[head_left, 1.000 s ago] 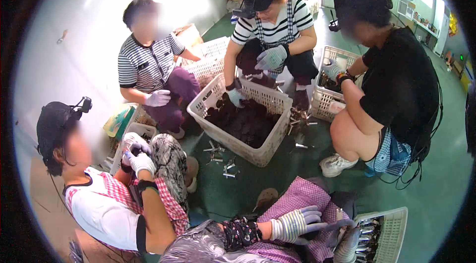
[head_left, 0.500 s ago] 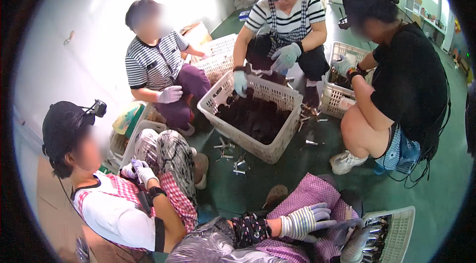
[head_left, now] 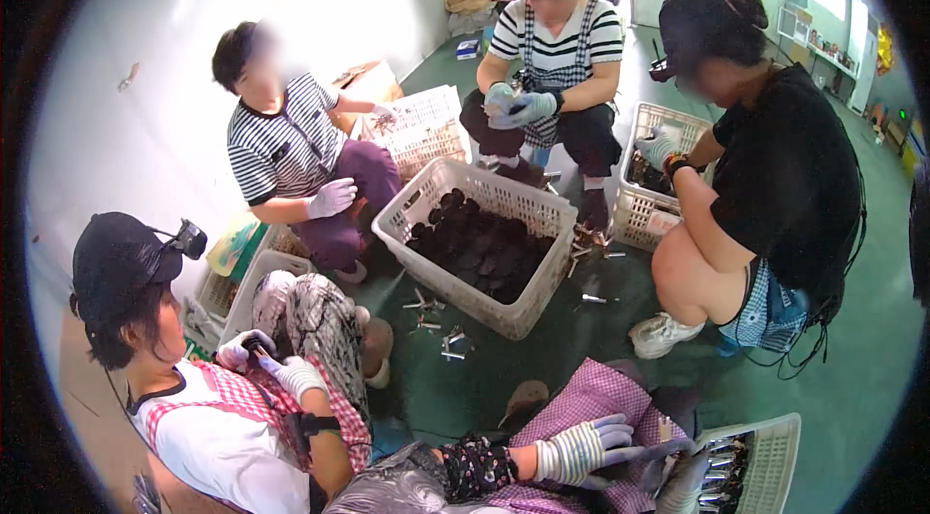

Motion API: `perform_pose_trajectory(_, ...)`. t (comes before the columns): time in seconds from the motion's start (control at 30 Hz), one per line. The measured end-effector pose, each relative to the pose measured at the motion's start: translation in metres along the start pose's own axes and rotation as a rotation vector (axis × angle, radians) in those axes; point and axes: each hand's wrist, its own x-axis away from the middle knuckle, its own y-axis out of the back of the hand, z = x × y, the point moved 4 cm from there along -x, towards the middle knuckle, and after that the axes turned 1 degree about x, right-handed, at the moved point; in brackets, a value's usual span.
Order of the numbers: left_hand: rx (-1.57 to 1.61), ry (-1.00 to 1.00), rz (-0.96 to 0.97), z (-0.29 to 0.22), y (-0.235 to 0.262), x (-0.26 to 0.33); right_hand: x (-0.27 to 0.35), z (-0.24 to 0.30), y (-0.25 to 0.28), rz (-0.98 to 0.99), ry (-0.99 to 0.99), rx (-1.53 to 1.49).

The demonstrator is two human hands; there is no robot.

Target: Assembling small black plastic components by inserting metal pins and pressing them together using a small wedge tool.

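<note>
My left hand point(head_left: 581, 451), in a white and grey striped glove, lies over the purple checked apron point(head_left: 605, 398) on my lap. Its fingers stretch out toward the right, and nothing shows plainly in them. Close to those fingertips is my right hand point(head_left: 683, 480), in a grey glove at the lower edge; its fingers are dark and partly hidden, so their grip does not show. Just right of it stands a pale plastic crate point(head_left: 775, 466) with metal-ended dark pieces point(head_left: 722, 466) lined up inside.
A big pale crate point(head_left: 528, 320) of dark round pieces point(head_left: 484, 248) stands mid-floor. Loose metal pieces point(head_left: 453, 343) lie around it. Co-workers sit around: one at left point(head_left: 223, 427), one in stripes point(head_left: 281, 131), one at the back point(head_left: 552, 39), one at right point(head_left: 785, 185), with further crates point(head_left: 644, 223).
The person at the back has drawn a hand out of the big crate and brought both hands together. My left hand stays over my lap, fingers still stretched. The view has shifted slightly.
</note>
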Motion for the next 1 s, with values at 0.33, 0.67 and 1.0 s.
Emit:
perform_pose_trajectory(0.33, 0.017, 0.016, -0.014, -0.002, 0.007, -0.006, -0.001, 0.021, -0.025, 0.004, -0.045, 0.153)
perform_pose_trajectory(0.67, 0.016, -0.001, -0.023, 0.001, 0.014, -0.010, -0.004, 0.065, -0.081, -0.137, 0.153, 0.479)
perform_pose_trajectory(1.0, 0.011, 0.012, -0.037, -0.005, 0.006, -0.011, 0.000, 0.055, -0.064, -0.260, 0.144, 0.657)
